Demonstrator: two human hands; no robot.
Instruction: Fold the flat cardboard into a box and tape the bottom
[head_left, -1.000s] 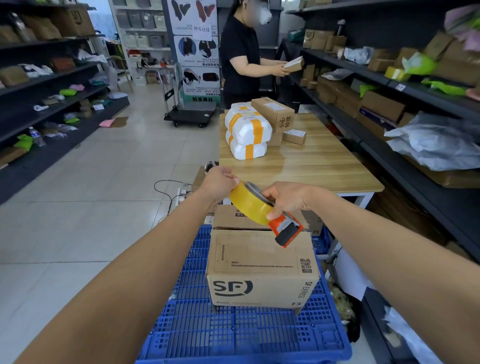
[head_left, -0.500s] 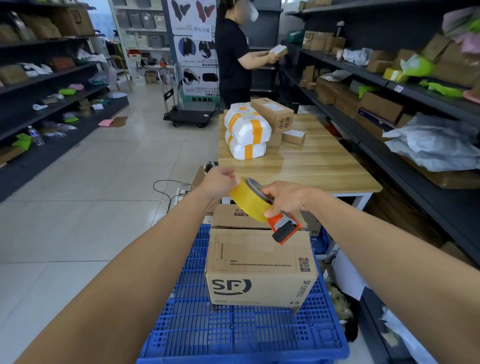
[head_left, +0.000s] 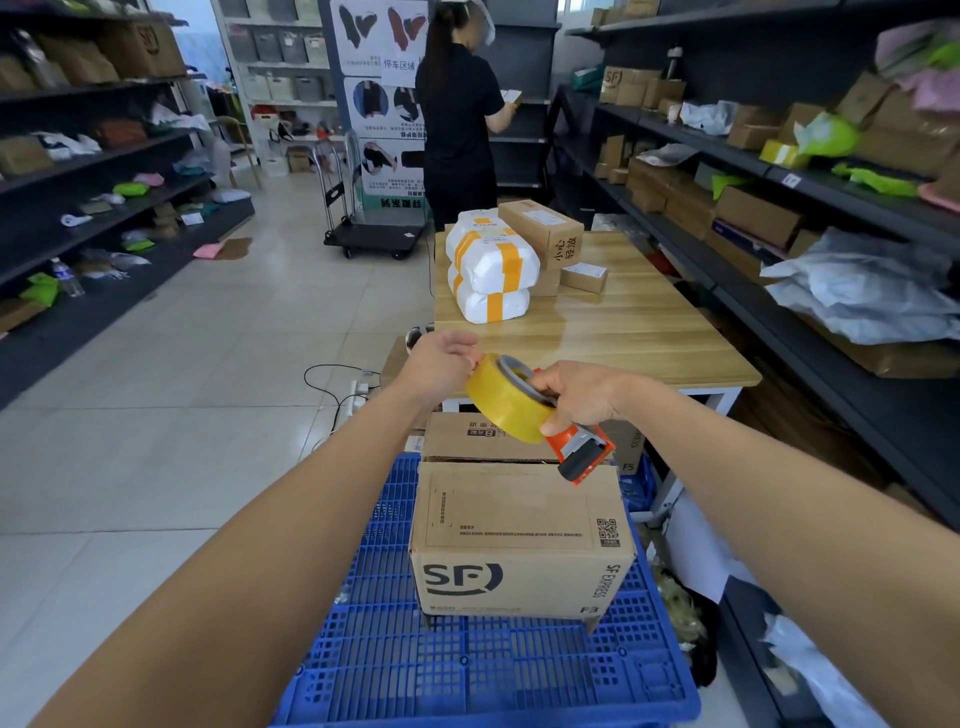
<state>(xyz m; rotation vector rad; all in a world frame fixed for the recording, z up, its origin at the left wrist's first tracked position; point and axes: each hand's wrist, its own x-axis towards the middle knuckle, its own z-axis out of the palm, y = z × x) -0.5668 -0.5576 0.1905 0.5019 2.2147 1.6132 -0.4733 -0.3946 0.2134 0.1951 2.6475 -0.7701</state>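
Both hands hang just above the far edge of the box (head_left: 519, 525), which sits long-axis-crosswise on the blue pallet (head_left: 467, 675); the right hand (head_left: 582, 397), nearer it, grips the tape dispenser (head_left: 582, 452), while the left hand (head_left: 441, 364) pinches the tape roll (head_left: 506, 402) at its rim.

Near us, the box (head_left: 519, 540) sits on a crate (head_left: 467, 675), with a second box (head_left: 478, 436) just behind it. We hold the tape dispenser (head_left: 524, 410) above the box's far edge, left hand (head_left: 441, 364) pinching its left side, right hand (head_left: 582, 395) gripping its right. Beyond stands the worktop (head_left: 623, 332), parcels (head_left: 488, 265) on its far left corner. Shelves (head_left: 779, 171) line both sides.
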